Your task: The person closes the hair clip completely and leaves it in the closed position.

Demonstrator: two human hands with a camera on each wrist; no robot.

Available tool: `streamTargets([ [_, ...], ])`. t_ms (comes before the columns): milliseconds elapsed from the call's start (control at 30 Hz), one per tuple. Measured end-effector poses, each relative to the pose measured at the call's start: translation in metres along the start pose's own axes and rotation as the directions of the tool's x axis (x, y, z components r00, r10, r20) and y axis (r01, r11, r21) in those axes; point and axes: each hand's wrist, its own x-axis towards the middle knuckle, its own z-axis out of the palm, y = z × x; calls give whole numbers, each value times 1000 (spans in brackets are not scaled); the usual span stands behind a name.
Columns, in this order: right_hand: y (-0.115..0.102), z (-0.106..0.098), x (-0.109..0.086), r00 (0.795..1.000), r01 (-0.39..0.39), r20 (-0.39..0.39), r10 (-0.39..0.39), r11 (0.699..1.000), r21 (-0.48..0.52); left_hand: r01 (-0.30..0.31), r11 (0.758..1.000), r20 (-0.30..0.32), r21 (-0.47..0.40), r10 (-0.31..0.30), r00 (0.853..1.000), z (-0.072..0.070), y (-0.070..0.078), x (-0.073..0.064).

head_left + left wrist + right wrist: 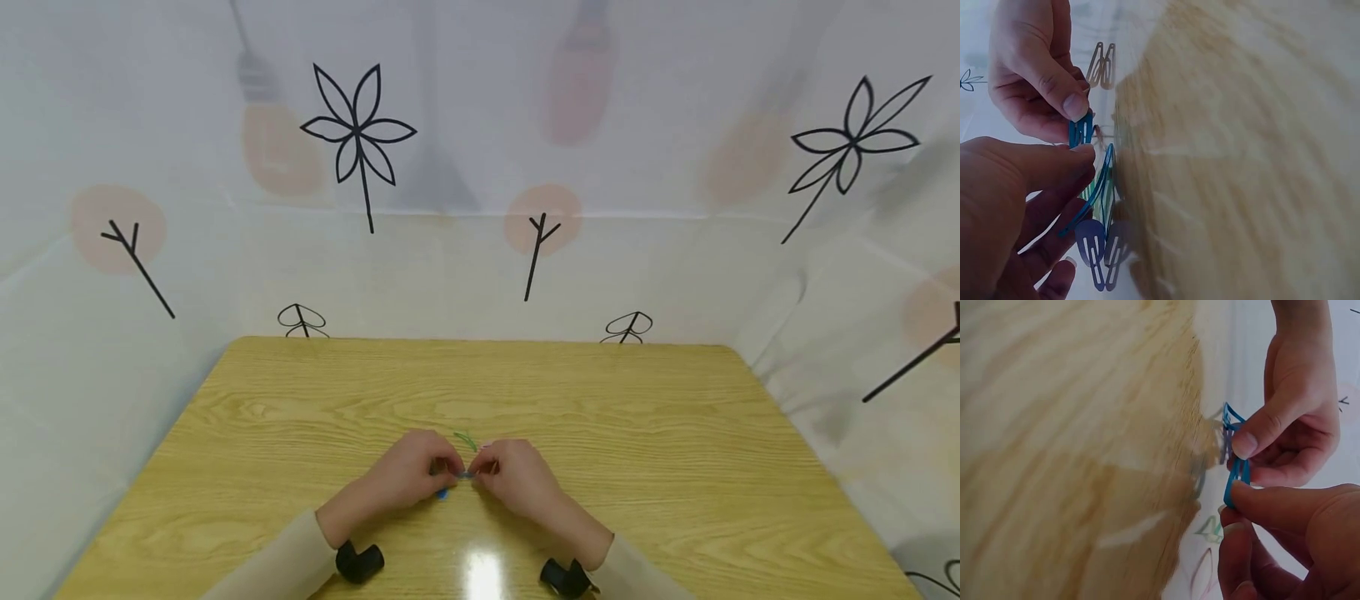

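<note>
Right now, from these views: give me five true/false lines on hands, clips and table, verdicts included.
1. The left hand and right hand both pinch one blue hair clip. True.
2. The green clip lies nearer the person than the held one. False: it lies farther away.
3. A second blue clip shows beside the right hand. False: it shows by the left hand.
4. The table has a wood-grain top. True.
5. Both sleeves are black. False: they are pale beige.
</note>
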Motion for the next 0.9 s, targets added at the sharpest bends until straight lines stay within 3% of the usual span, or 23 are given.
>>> streamTargets([
  [400, 1, 2, 3, 999, -29, 37, 29, 1000, -4, 41, 999, 44, 0, -41, 998, -2, -3, -1],
  [700, 1, 0, 1, 998, -55, 24, 55, 998, -9, 78, 997, -13, 2, -78, 997, -14, -4, -6],
  [900, -4, -2, 4, 999, -54, -1, 54, 998, 16, 104, 994, -19, 10, -104, 994, -25, -6, -10],
])
